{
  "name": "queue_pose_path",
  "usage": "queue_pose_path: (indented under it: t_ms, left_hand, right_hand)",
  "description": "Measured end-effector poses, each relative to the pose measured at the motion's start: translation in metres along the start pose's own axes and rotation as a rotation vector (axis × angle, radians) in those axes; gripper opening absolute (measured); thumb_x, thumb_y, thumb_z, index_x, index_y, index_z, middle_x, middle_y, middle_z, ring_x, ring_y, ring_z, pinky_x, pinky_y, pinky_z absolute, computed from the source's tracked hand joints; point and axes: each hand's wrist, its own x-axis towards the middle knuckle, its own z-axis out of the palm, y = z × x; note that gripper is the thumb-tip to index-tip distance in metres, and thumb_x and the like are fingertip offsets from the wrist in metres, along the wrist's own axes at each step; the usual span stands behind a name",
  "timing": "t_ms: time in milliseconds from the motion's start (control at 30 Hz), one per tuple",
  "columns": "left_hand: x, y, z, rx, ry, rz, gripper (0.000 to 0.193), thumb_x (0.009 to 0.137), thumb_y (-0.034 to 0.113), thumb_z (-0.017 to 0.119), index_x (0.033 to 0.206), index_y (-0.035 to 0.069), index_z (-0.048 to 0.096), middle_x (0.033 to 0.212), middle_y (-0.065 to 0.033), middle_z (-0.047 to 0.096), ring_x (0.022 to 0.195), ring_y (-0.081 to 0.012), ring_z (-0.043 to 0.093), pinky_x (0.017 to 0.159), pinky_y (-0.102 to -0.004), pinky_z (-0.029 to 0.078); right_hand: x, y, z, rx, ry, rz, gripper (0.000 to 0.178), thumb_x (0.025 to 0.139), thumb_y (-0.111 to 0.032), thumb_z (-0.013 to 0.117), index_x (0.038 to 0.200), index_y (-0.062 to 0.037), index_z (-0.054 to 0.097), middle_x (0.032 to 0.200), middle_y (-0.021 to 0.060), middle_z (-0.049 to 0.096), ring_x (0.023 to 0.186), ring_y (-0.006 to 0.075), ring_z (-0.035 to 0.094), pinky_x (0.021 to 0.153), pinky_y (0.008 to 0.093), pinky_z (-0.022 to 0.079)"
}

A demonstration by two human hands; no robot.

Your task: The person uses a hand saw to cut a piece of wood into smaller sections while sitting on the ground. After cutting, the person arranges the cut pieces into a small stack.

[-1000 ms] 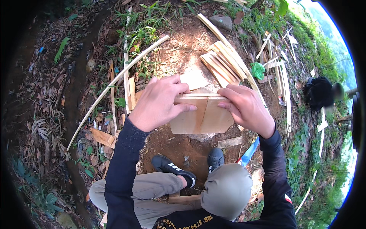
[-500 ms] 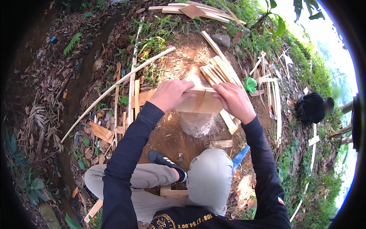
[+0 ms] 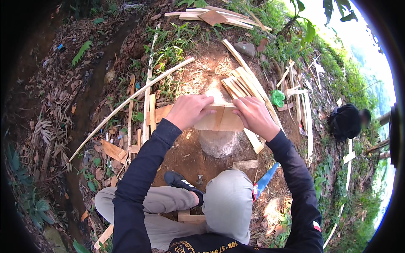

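A pale wooden board (image 3: 211,121) with a dark line down its middle is held up in front of me. My left hand (image 3: 190,110) grips its left end, thumb on the near side and fingers over the top edge. On the right end, my right hand (image 3: 255,116) is closed in the same way. Below the board a rounded grey stone or stump (image 3: 218,145) stands on the bare soil; its top is hidden by the board. Just past my right hand lies a stack of wooden slats (image 3: 239,84).
A blue saw-like tool (image 3: 265,181) lies beside my right knee. Long strips (image 3: 126,101) and scrap wood (image 3: 113,149) lie to the left. A green plastic bag (image 3: 277,98) and more slats are at right, with a person in black (image 3: 348,121) farther off. More planks (image 3: 215,17) lie at the back.
The board and both hands sit slightly lower in the picture, and the board's tilt differs a little. My view has shifted somewhat, showing more of the blue tool. Both hands keep their grip.
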Motion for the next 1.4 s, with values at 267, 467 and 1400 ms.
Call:
queue_pose_path:
  t_ms: [267,467,1400]
  left_hand:
    - [-0.005,-0.002,0.008,0.046,0.117,0.083,0.034,0.088,0.034,0.071,0.117,0.016,0.066,0.092,-0.0086,0.070,0.081,-0.0279,0.069,0.068,-0.0401,0.055]
    - [-0.001,-0.011,0.010,0.080,0.142,0.215,0.042,0.090,0.029,0.069,0.130,0.021,0.062,0.083,-0.0038,0.065,0.072,-0.0234,0.067,0.064,-0.0363,0.055]
    - [0.009,-0.009,0.007,-0.001,0.051,0.056,0.035,0.084,0.035,0.073,0.112,0.015,0.070,0.101,-0.0079,0.072,0.090,-0.0306,0.070,0.076,-0.0435,0.055]
  right_hand:
    - [-0.007,-0.001,0.004,-0.085,0.022,-0.092,0.063,0.080,-0.008,0.066,0.141,-0.0160,0.055,0.097,0.0045,0.062,0.084,0.0244,0.061,0.078,0.0380,0.050]
    - [-0.005,0.011,0.007,-0.155,0.009,-0.160,0.074,0.077,-0.005,0.065,0.148,-0.0206,0.050,0.100,0.0023,0.062,0.084,0.0210,0.061,0.077,0.0355,0.050]
    - [0.029,0.004,0.020,0.014,-0.276,0.136,0.028,0.097,-0.033,0.061,0.097,-0.0051,0.059,0.077,0.0205,0.066,0.074,0.0419,0.064,0.066,0.0516,0.048]
